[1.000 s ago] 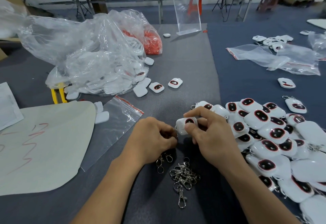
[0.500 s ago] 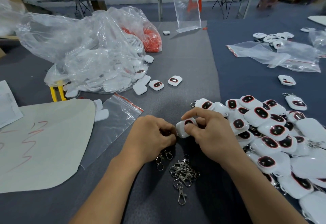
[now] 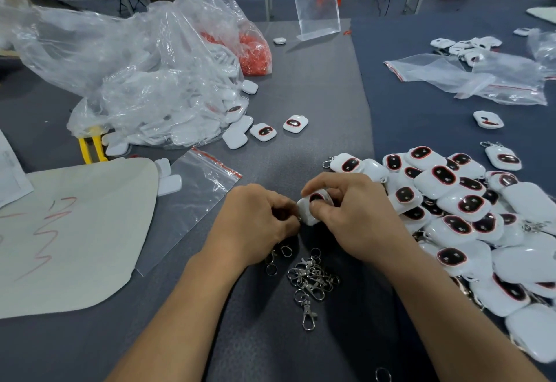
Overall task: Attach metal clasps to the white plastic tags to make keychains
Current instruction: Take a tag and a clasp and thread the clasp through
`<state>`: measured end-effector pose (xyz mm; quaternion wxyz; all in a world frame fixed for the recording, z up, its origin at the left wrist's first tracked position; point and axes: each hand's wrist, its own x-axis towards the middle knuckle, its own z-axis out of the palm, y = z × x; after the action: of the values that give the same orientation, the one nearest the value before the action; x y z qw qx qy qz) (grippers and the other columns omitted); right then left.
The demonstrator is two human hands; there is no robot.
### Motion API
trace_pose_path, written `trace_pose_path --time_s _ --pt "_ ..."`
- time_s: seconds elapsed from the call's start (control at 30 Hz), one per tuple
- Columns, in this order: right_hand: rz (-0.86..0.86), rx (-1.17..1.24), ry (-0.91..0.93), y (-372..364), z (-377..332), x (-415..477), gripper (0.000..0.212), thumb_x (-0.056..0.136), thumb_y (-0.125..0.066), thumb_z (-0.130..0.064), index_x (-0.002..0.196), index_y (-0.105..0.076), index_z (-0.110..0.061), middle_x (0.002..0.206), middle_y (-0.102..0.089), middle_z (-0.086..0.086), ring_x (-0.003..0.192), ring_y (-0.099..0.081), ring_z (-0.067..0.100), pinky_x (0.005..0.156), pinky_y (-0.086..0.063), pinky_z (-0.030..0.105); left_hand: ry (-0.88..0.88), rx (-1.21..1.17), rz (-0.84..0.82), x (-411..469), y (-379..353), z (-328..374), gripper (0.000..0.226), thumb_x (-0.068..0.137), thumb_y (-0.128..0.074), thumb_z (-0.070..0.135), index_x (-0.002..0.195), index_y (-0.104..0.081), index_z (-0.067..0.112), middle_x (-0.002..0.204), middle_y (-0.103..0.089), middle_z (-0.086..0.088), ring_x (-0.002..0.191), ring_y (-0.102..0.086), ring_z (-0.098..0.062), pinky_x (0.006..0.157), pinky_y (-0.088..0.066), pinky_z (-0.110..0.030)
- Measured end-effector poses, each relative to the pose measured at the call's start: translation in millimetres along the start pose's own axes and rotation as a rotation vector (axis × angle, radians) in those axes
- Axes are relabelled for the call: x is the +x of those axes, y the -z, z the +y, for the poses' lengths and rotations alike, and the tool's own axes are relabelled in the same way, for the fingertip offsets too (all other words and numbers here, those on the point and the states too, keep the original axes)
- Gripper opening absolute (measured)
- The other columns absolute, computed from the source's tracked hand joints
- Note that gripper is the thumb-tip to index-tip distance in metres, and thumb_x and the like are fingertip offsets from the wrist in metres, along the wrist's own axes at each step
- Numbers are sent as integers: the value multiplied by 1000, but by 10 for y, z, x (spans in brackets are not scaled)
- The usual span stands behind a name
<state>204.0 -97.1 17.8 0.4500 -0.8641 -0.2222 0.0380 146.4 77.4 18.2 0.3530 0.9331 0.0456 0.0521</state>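
head view: both hands busy on one tag at the bench's near edge

the right hand (image 3: pixel 355 222) has its grip closed on a white tag (image 3: pixel 310 207), thumb on the near edge and forefinger arched over the top, with the dark, red-rimmed oval facing up. the left hand (image 3: pixel 255 225) is curled tight against the tag's left corner, its grip pinching a metal clasp (image 3: pixel 299 218) of which only a glint shows between the fingertips. the tag is held just above the grey bench (image 3: pixel 316 80), between the two hands.

directly below the hands lies a tangle of loose clasps (image 3: pixel 313 279), with one stretched out nearer the camera. to the right a heap of tags (image 3: pixel 451 201) spreads along the blue cloth, several with rings showing at their corners. at the far left a big clear bag (image 3: pixel 144 80) spills plain white tags, and two tags (image 3: pixel 263 132) lie face up just beside it. a flat zip bag (image 3: pixel 198 195) overlaps a beige sheet (image 3: pixel 75 231) marked with red scribbles.
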Motion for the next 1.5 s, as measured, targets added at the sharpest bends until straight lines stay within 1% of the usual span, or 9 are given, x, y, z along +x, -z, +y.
trace_pose_path --time_s 0.17,0.4,0.6,0.7,0.87,0.97,1.07,1.3,1.5 --pt "-10 142 -90 -42 21 -61 13 90 -70 -22 90 -72 -34 58 -67 -4 49 -57 15 52 -49 29 -88 265 106 -53 -20 59 30 70 -56 52 76 -75 29 63 -64 10 62 -58 -10 60 -48 -31" --pt "-18 557 -277 -67 -12 -28 17 90 -67 -5 86 -74 -19 56 -61 14 44 -51 17 39 -36 22 -98 359 278 -84 -3 116 18 73 -57 43 69 -70 31 62 -60 12 60 -56 -8 56 -45 -28" --pt "26 333 -180 -97 26 -42 15 86 -68 -23 91 -73 -36 60 -69 3 50 -60 17 49 -47 29 -101 311 281 -72 -2 107 17 72 -59 44 74 -73 34 65 -67 14 62 -59 -8 59 -49 -31" --pt "105 308 -174 -119 16 -43 18 78 -66 -29 92 -74 -38 68 -71 0 57 -64 23 57 -56 38 -55 224 266 -59 -3 107 17 70 -60 46 80 -71 38 62 -66 16 61 -61 -8 60 -51 -33" --pt "88 564 -286 -77 -39 -20 20 86 -65 -3 89 -77 -18 69 -69 8 47 -54 15 43 -38 20 -35 -120 250 -56 -19 113 6 71 -70 28 75 -73 32 61 -68 17 57 -65 -1 61 -57 -28" --pt "46 790 -370 -25 -63 -6 18 90 -59 5 98 -74 -3 73 -68 14 48 -51 16 39 -34 22 -10 -367 284 -11 -7 89 27 72 -81 3 74 -78 30 69 -75 12 65 -72 -5 65 -59 -22" --pt "-18 929 -446 31 -82 0 18 91 -57 3 96 -74 -3 71 -69 12 47 -51 16 40 -33 21 10 -506 274 33 20 49 36 71 -84 -4 82 -79 30 76 -77 9 71 -74 -6 69 -57 -18" --pt "-128 976 -499 77 -88 -8 28 91 -55 -4 82 -80 -12 68 -66 13 46 -49 12 41 -34 17 -21 -613 182 39 17 59 35 74 -84 0 82 -82 34 80 -79 3 73 -73 -12 70 -60 -32" --pt "-123 955 -475 73 -76 -7 28 89 -55 -3 81 -80 -11 67 -65 13 45 -47 12 38 -32 17 -67 -513 207 32 36 70 29 72 -87 11 74 -80 39 73 -76 7 65 -66 -7 62 -53 -24"
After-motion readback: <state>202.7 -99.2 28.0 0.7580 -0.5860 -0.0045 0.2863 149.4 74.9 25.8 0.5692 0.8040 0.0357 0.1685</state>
